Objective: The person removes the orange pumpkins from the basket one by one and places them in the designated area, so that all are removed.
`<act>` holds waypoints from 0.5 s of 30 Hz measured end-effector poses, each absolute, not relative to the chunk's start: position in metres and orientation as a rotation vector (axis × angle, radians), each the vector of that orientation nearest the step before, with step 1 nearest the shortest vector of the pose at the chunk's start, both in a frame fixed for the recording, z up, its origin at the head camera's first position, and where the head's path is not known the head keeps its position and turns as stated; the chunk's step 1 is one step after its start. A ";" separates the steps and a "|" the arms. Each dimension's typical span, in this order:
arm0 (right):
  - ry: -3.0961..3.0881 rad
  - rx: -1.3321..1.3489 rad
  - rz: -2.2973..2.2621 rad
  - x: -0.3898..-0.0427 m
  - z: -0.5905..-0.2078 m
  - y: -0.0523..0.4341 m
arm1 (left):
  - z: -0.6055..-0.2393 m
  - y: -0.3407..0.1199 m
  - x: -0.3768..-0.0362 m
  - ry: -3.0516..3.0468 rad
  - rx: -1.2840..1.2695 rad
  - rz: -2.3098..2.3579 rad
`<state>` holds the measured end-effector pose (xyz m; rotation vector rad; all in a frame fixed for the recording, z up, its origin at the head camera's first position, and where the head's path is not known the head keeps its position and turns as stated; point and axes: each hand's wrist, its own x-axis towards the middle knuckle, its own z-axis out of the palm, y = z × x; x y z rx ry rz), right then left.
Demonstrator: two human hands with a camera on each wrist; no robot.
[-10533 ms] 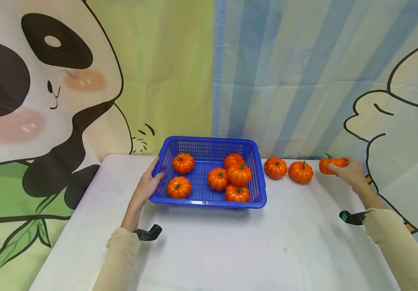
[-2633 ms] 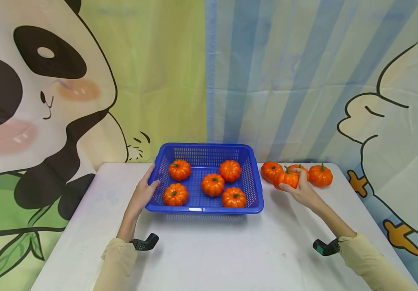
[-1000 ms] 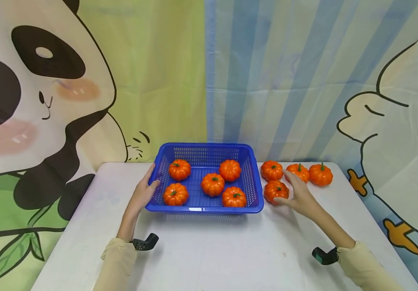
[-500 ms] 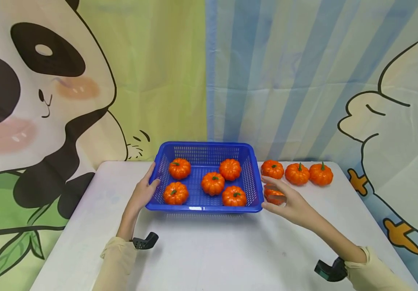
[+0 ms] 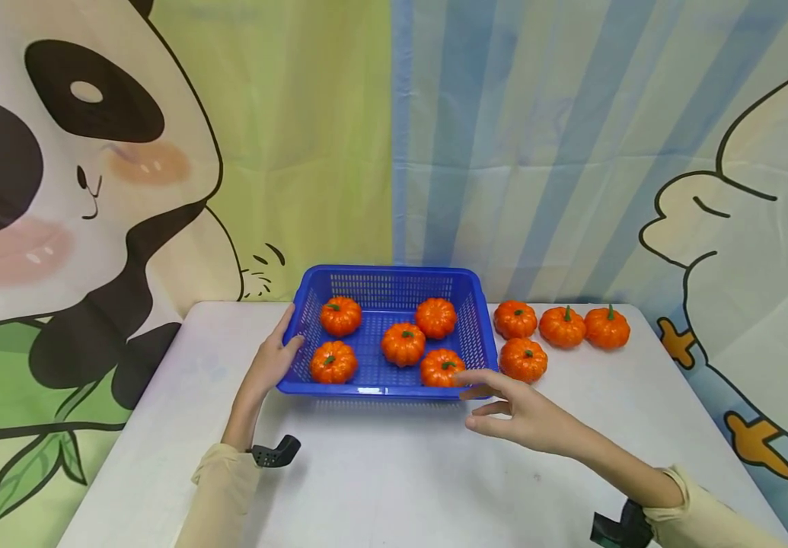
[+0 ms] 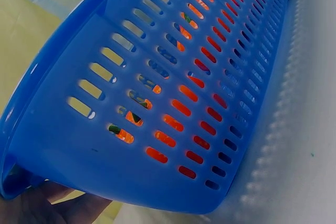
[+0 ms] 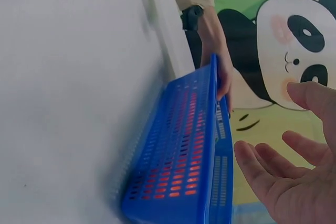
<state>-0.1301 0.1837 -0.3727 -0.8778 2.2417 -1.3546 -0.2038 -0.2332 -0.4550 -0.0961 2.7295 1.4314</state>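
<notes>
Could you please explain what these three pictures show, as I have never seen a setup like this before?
A person wears three cameras: one on the head, one on each wrist. The head view looks down at a white table. On it stands a blue basket with five small orange pumpkins inside; four more pumpkins lie on the table to its right. The left hand grips the basket's left rim, and its wrist camera sees the slotted wall close up. The right hand hovers open and empty by the basket's front right corner.

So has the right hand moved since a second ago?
Yes. The right hand has left the pumpkin beside the blue basket and now hovers open at the basket's near right corner, closer to the person.
</notes>
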 end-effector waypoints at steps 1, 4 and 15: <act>2.234 -0.890 -1.348 -0.129 -0.373 0.182 | -0.455 -0.233 -0.204 2.727 -0.098 1.433; 2.225 -0.926 -1.333 -0.128 -0.373 0.177 | -0.456 -0.233 -0.204 2.723 -0.103 1.440; 2.203 -0.967 -1.322 -0.129 -0.375 0.168 | -0.457 -0.234 -0.204 2.719 -0.108 1.448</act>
